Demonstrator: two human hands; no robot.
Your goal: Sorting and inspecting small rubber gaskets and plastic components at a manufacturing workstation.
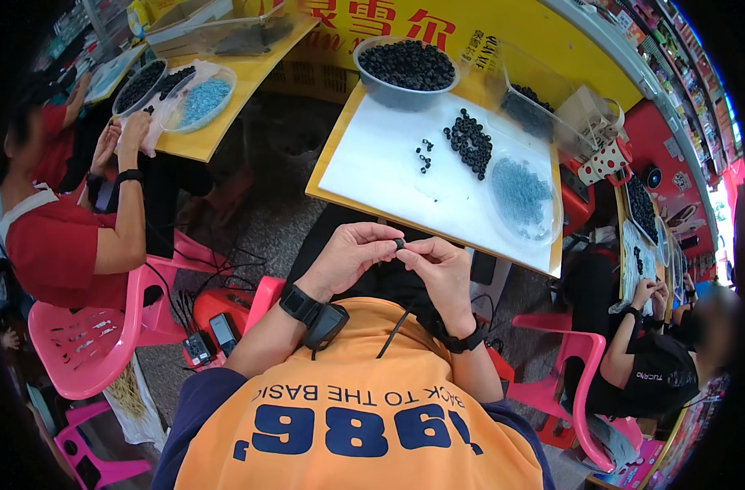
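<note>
Small black ring (399, 243) pinched between fingertips of both hands, over the lap, just short of the counter (372, 163) edge at 12 o'clock. Easily dropped: tiny, held only at its rim, nothing beneath but lap and floor; a slip of either pinch would likely lose it. Left hand (352, 255) curled at 9 o'clock of the ring, right hand (439, 265) at 3 o'clock, both together and clamped on it, wrists bent inward. Loose black rings (469, 143) and blue pieces (521, 196) further out.
</note>
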